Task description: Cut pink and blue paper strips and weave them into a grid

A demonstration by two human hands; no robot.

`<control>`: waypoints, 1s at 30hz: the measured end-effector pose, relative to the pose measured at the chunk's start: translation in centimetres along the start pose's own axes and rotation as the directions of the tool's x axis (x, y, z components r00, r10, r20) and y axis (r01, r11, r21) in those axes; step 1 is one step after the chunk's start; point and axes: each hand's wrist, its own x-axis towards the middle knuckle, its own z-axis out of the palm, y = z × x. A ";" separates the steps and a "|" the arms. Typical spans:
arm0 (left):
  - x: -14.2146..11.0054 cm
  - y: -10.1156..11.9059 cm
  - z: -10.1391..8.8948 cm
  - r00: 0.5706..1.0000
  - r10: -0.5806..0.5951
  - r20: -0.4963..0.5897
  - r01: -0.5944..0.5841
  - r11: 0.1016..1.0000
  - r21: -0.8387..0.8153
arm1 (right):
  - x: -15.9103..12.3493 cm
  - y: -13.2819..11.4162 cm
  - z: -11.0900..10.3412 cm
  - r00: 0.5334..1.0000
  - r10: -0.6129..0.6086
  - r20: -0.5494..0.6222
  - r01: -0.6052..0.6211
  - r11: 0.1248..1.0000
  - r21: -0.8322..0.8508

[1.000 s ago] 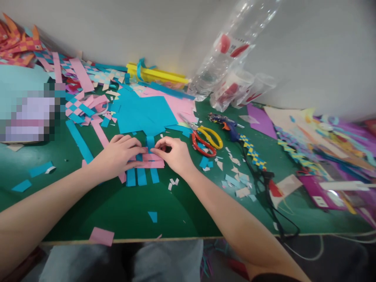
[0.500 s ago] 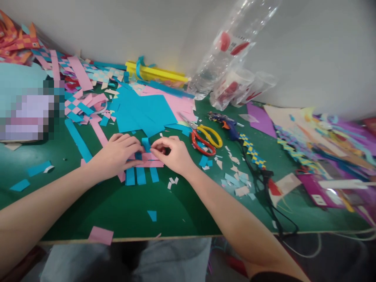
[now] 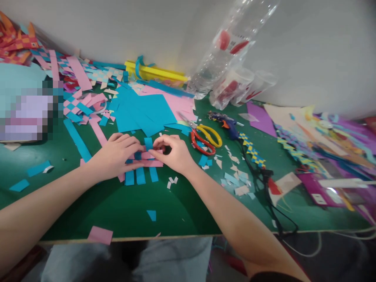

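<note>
On the green table, blue paper strips [image 3: 140,176] cross under and over pink paper strips [image 3: 150,163] in a small weave. My left hand [image 3: 119,154] holds down the left side of this weave, fingers bent over the top and thumb along the lower pink strip. From the right, my right hand [image 3: 174,153] pinches with thumb and index finger at a blue paper strip's upper end [image 3: 148,143]. Its fingertips partly cover where the strip meets the upper pink one. Several blue ends stick out toward me below the weave.
Scissors [image 3: 205,137] with red and yellow handles lie beyond my right hand. Farther right are a glue gun [image 3: 230,127] with a black cord and paper scraps [image 3: 239,180]. Blue sheets [image 3: 141,111] lie behind the weave; a plastic bottle [image 3: 226,51] stands by the wall.
The blue strip's upper end, curled over before, now lies straighter and points away from me. My right fingers have shifted slightly along it; my left hand stays nearly in place.
</note>
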 end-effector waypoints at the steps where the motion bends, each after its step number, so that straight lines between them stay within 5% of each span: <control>1: 0.0 0.0 0.0 1.000 0.000 -0.001 0.000 1.000 -0.004 | 0.0 0.0 0.0 1.000 0.025 0.014 -0.026 0.999 0.045; 7: 0.0 0.0 0.1 1.000 0.007 0.018 -0.007 1.000 0.003 | 0.1 -0.1 -0.1 0.985 0.158 0.066 -0.170 0.938 0.302; 30: 0.1 0.0 -0.1 0.999 -0.032 0.005 0.032 0.998 -0.052 | 0.0 -0.2 0.3 0.985 0.162 0.054 -0.171 0.949 0.265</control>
